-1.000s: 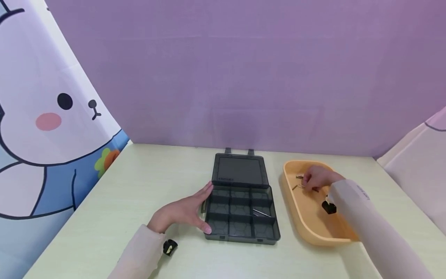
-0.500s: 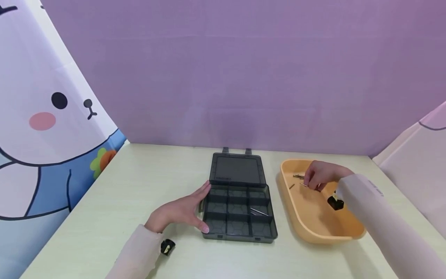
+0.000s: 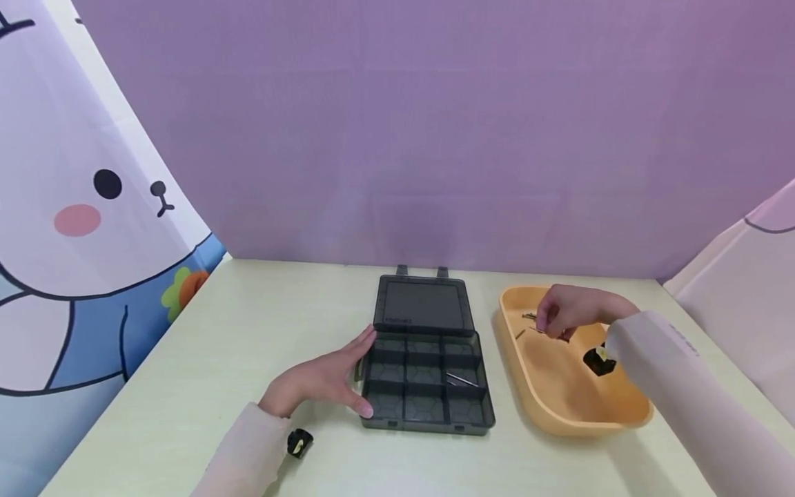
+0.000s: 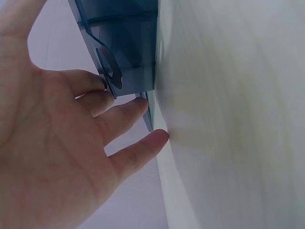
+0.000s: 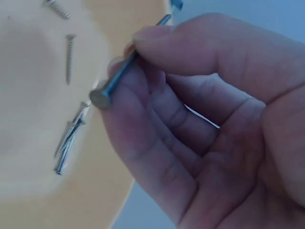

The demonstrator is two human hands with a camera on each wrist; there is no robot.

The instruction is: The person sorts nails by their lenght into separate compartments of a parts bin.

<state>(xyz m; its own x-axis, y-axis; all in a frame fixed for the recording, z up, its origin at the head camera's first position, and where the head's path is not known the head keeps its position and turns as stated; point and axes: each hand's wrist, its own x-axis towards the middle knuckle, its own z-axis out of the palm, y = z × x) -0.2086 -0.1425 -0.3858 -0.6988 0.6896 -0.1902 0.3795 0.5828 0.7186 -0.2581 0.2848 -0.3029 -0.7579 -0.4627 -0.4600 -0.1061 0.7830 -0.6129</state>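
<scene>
My right hand [image 3: 564, 310] is over the far end of the orange tray [image 3: 531, 379]. In the right wrist view a nail [image 5: 125, 71] with a flat round head is pinched between its thumb and fingers. Several screws [image 5: 70, 59] lie in the tray beneath. At the left side of the dark compartment box [image 3: 425, 422], my left hand [image 3: 326, 378] has its fingers spread, with the thumb at the near corner. In the left wrist view the fingertips are beside the box's wall [image 4: 128, 57] and a latch. Thin metal nails [image 3: 462, 379] lie in a right-hand compartment.
The box's lid [image 3: 424, 304] lies folded back on the far side, its two latches towards the purple backdrop [image 3: 397, 138]. The pale table [image 3: 267, 297] carries box and tray side by side, with a narrow strip between them.
My right hand has lifted slightly from the tray's floor with the nail between its fingers. My left hand stays at the box; the view has shifted a little.
</scene>
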